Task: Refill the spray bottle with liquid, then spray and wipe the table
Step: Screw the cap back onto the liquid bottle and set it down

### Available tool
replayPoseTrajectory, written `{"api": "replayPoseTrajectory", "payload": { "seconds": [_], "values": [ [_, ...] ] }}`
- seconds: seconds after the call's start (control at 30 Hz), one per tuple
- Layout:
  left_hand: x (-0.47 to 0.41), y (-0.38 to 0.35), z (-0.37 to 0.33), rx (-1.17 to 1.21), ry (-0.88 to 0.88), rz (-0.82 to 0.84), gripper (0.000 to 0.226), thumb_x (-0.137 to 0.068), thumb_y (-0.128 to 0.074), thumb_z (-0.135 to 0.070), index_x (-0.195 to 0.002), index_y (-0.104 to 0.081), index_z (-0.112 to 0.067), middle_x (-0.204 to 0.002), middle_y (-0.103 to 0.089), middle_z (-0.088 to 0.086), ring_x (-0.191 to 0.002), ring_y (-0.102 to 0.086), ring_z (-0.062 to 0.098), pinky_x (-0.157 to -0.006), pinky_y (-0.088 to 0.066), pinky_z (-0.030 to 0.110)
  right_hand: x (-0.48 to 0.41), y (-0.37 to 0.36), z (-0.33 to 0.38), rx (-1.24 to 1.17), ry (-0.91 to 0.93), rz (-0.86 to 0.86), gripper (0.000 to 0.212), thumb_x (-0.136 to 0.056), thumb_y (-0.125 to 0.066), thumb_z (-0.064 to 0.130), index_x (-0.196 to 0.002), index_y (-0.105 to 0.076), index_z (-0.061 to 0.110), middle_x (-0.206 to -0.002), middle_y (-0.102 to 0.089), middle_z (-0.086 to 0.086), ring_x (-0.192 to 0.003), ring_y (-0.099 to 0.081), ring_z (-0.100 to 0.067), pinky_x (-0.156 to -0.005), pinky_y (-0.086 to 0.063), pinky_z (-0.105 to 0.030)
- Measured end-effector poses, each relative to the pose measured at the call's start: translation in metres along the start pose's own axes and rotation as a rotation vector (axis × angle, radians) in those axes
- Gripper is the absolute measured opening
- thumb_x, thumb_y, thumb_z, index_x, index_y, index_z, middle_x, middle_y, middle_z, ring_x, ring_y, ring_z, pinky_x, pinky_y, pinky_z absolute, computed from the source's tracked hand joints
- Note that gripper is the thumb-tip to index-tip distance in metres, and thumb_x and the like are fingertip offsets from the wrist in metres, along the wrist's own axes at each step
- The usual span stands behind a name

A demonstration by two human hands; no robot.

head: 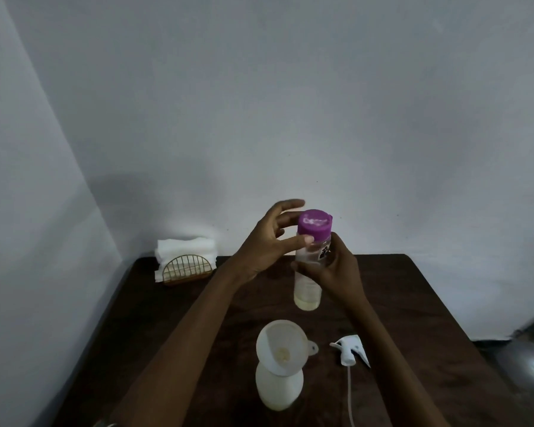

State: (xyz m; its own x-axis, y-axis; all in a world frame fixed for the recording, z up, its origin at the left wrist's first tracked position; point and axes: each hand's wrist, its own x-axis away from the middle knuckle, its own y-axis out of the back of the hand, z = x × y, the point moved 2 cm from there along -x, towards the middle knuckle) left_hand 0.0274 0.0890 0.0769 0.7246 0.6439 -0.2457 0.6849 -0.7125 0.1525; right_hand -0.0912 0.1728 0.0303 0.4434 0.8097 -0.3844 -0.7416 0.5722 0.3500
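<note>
A: While the right hand (pixel 336 269) is clamped round the middle of the clear bottle (pixel 308 291), where's the left?

B: The left hand (pixel 269 241) is up by the purple cap (pixel 315 226). Thumb touches the bottle just under the cap. Fingers (pixel 290 204) are spread apart beside the cap, with no clear grip on it.

A: Bottle position?

B: Held upright in the air above the table (pixel 413 303), cap on. There's a little pale yellowish liquid in the bottom.

A: Spray bottle?

B: The white spray bottle (pixel 278 389) stands on the table near the front edge, below the hands. A white funnel (pixel 282 340) sits in its neck, tilted a bit. The spray head (pixel 350 352) is off and lies on the table just right of it, with its tube (pixel 350 396) trailing toward the camera.

A: Surface?

B: Dark brown wood, pushed into a corner. At the far left corner there's a gold wire holder (pixel 187 269) with white napkins (pixel 185 249) standing in it, well apart from the bottles.

A: Room?

B: Plain grey-white walls (pixel 352 103) behind and on the left, dim light, soft shadow on the wall behind the napkins. A strip of dark floor (pixel 524 374) shows at the right with a bright reflection on it.
</note>
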Motion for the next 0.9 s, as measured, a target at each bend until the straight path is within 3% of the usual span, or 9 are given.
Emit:
{"api": "replayPoseTrajectory", "payload": {
  "seconds": [0.07, 0.17, 0.23, 0.47, 0.67, 0.9],
  "values": [
    [0.000, -0.007, -0.001, -0.008, -0.010, -0.029, 0.055, -0.072, -0.070, -0.027, -0.122, -0.048, -0.031, -0.120, -0.058, -0.012, -0.114, -0.053, 0.004, -0.099, -0.040, 0.023, -0.002, 0.000, 0.003, 0.057, 0.012, -0.046, 0.054, -0.060, -0.079, 0.035, -0.105, -0.050, 0.033, -0.090, -0.062, 0.018, -0.083, -0.062, -0.004, -0.073, -0.053, -0.028],
    [-0.005, -0.016, -0.006, -0.017, -0.054, -0.198, 0.056, -0.072, -0.077, -0.019, -0.122, -0.052, -0.020, -0.114, -0.057, -0.010, -0.105, -0.055, 0.005, -0.082, -0.046, 0.007, -0.007, -0.001, 0.009, 0.112, 0.051, -0.090, 0.051, -0.064, -0.081, 0.023, -0.104, -0.050, 0.032, -0.084, -0.060, 0.020, -0.077, -0.061, -0.004, -0.068, -0.050, -0.023],
    [-0.009, -0.014, -0.008, 0.005, -0.078, -0.281, 0.050, -0.069, -0.078, -0.016, -0.115, -0.058, -0.018, -0.106, -0.061, -0.011, -0.099, -0.059, 0.003, -0.079, -0.048, 0.008, -0.011, 0.000, 0.012, 0.121, 0.042, -0.086, 0.050, -0.063, -0.082, 0.022, -0.102, -0.052, 0.029, -0.081, -0.060, 0.017, -0.075, -0.062, -0.007, -0.067, -0.052, -0.027],
    [-0.013, -0.002, -0.016, -0.041, -0.112, -0.233, 0.046, -0.065, -0.080, -0.011, -0.105, -0.061, -0.022, -0.098, -0.063, -0.016, -0.087, -0.060, -0.011, -0.075, -0.046, 0.005, -0.022, 0.006, 0.013, 0.154, 0.048, 0.002, 0.048, -0.062, -0.083, 0.020, -0.103, -0.058, 0.018, -0.084, -0.065, 0.006, -0.075, -0.064, -0.016, -0.070, -0.055, -0.040],
    [-0.014, 0.010, -0.012, -0.040, -0.091, -0.203, 0.047, -0.064, -0.080, -0.009, -0.105, -0.061, -0.021, -0.100, -0.064, -0.012, -0.092, -0.061, -0.003, -0.079, -0.049, 0.009, -0.028, -0.004, 0.010, 0.127, 0.044, 0.061, 0.051, -0.063, -0.084, 0.021, -0.107, -0.059, 0.013, -0.092, -0.070, -0.004, -0.079, -0.066, -0.022, -0.074, -0.055, -0.044],
    [-0.017, 0.025, 0.002, -0.038, -0.086, -0.180, 0.048, -0.066, -0.079, -0.009, -0.108, -0.061, -0.023, -0.102, -0.063, -0.016, -0.095, -0.060, -0.005, -0.078, -0.047, 0.008, -0.036, -0.022, 0.006, 0.122, 0.019, 0.126, 0.057, -0.062, -0.084, 0.023, -0.110, -0.055, 0.013, -0.093, -0.064, -0.001, -0.081, -0.063, -0.023, -0.071, -0.052, -0.034]
  ]
}}
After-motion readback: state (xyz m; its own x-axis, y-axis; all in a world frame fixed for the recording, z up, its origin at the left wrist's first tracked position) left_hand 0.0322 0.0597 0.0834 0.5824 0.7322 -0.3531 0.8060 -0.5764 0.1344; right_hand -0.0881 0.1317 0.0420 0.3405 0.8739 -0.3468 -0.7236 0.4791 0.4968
